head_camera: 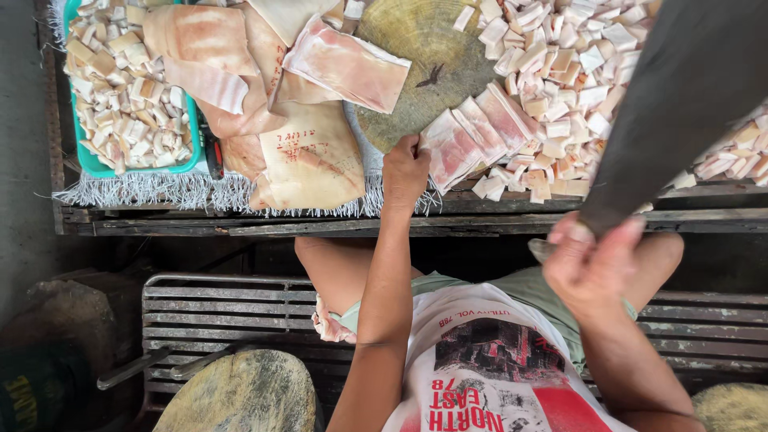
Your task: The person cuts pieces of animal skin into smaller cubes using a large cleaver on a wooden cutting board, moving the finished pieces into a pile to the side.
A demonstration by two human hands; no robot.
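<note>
Head view, looking down over a butcher's work surface. The left hand (pixel 406 170) is curled closed, its fingers pinching the near edge of a row of pork skin strips (pixel 472 138) that lie side by side on the round wooden chopping block (pixel 424 48). The strips extend away from the grip toward the upper right, so that the hand sits at their near left end, at the edge of the block.

The right hand (pixel 592 268) is raised close to the camera, fingers wrapped tight around the handle of a large cleaver (pixel 680 96). The dark blade rises from the fist toward the upper right corner, above the strips and well apart from them; it is blurred, so the edge cannot be made out clearly.

Beyond and to the right of the strips lies a heap of small cut pieces (pixel 560 72), touching the far ends of the strips. To the left of the block rest several large uncut slabs of pork skin (pixel 312 156), and further left a green tray (pixel 96 166) is filled with more cut pieces. All stand on a wooden table (pixel 240 224) fringed with a woven mat (pixel 160 192).
</note>
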